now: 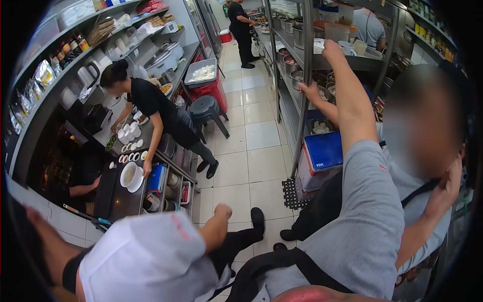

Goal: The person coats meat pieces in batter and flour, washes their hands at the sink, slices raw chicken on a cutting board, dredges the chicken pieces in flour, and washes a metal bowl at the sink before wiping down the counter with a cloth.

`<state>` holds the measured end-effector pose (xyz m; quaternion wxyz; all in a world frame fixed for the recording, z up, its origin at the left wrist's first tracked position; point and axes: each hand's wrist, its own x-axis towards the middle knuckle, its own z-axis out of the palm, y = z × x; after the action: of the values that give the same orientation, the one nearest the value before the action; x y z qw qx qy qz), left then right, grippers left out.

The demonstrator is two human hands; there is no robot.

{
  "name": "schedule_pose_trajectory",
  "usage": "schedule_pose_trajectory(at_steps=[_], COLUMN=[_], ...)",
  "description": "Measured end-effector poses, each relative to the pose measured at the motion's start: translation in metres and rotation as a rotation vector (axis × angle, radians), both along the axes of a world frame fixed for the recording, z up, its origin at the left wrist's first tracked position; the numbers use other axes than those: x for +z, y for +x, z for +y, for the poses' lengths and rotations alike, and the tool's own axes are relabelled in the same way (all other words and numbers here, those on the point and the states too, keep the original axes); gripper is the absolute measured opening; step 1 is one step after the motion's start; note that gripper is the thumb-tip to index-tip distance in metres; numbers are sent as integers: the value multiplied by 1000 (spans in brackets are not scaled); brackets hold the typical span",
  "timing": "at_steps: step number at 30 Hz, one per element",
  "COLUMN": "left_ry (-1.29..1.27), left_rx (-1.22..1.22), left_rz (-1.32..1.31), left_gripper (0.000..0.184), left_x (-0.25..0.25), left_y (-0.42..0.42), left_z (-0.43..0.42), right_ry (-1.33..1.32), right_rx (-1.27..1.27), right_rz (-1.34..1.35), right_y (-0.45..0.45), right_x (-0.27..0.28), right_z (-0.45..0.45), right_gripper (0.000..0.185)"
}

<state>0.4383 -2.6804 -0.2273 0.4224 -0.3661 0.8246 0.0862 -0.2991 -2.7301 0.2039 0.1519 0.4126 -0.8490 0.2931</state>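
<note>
Right hand [334, 51]: raised by the shelf [367, 63]; whether its fingers [327, 45] are apart or clamped is unclear.
White item [318, 46]: just left of those fingers, long axis unclear.
Left hand: out of sight.

Right hand [334, 52] raised near metal shelving [307, 30].

This is a working kitchen, of the restaurant kind rather than a home one. A tall metal rack [302, 123] carries many steel pots [300, 36] of food. Along a steel counter [126, 202], a person in black [151, 105] stands by a white bowl [132, 174] and rows of small dishes [129, 157]. Sauce bottles [75, 49], a kettle [89, 75] and a pale tiled floor [261, 136] show it too.
</note>
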Motion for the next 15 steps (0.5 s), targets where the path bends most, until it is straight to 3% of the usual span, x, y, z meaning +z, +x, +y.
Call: schedule_pose_trajectory(at_steps=[8,11,13,15], left_ry=[167,1,-48,-338], left_rx=[48,229,183,428], left_rz=[-99,-78,-77,63], left_gripper=[39,33,30,31], left_x=[-47,-35,12,3], left_y=[50,62,61,104], left_z=[7,11,7,-23], right_ry=[140,47,28,35], right_rx=[-43,12,14,20], right_rz=[20,164,172,157], right_y=[-28,-35,-26,-21], right_x=[1,-6,4,12], right_z=[-28,-33,-29,-24], right_gripper=[32,28,25,25])
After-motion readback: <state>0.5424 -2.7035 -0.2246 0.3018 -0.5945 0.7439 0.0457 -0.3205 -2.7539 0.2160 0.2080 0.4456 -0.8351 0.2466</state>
